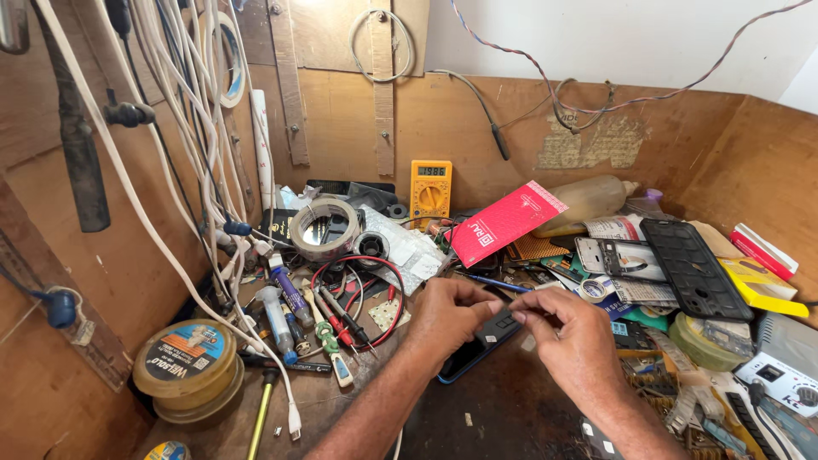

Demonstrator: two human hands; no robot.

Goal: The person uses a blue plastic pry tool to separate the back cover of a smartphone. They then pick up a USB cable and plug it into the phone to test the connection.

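My left hand (447,315) has thumb and fingertips pinched together on the upper edge of a flat black phone (481,345). My right hand (573,334) meets it from the other side, fingertips closed on a small dark part at the phone's top end; what that part is I cannot tell. The phone is a thin glossy slab with a blue rim, lying tilted on the dark, scuffed bench (511,409) under both hands.

Just left of my left hand lie red and black probe leads (358,294), looped, with pointed tips. Beyond them stand small syringe-like tubes (277,315) and a roll of clear tape (324,228). A yellow multimeter (431,192) leans upright against the plywood back wall. A red flat packet (504,221) lies tilted behind my fingers. To the right, a black ribbed phone cover (694,268) rests on the clutter. At far left sits a round tin (186,366) with a brass-coloured wall, and white cables (183,128) hang down the wooden side.
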